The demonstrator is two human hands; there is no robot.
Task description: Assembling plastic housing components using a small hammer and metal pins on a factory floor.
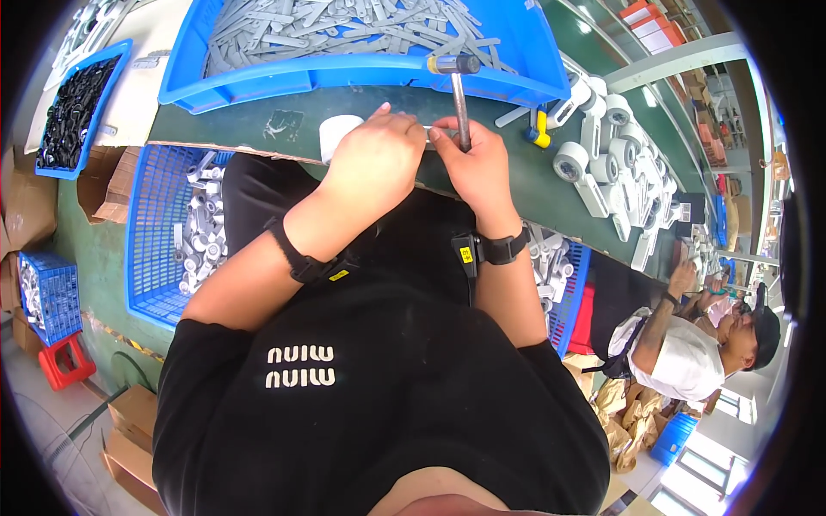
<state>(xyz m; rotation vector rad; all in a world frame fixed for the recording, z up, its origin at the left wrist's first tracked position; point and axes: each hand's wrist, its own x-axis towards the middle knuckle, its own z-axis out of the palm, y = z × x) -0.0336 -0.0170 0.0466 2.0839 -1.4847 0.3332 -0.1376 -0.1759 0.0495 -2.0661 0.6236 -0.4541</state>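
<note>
My left hand and my right hand meet over the near edge of the dark green workbench. My right hand grips the metal handle of a small hammer, whose head points up and away from me. Between the fingertips of both hands lies a thin pale pin or rod; my left hand pinches it. A white round part shows partly from under my left hand. Both wrists wear black bands.
A big blue bin of grey flat strips stands behind the hands. White wheel assemblies lie at the right. Blue crates of grey parts sit at both knees. Another blue tray holds black parts. A seated person works at the right.
</note>
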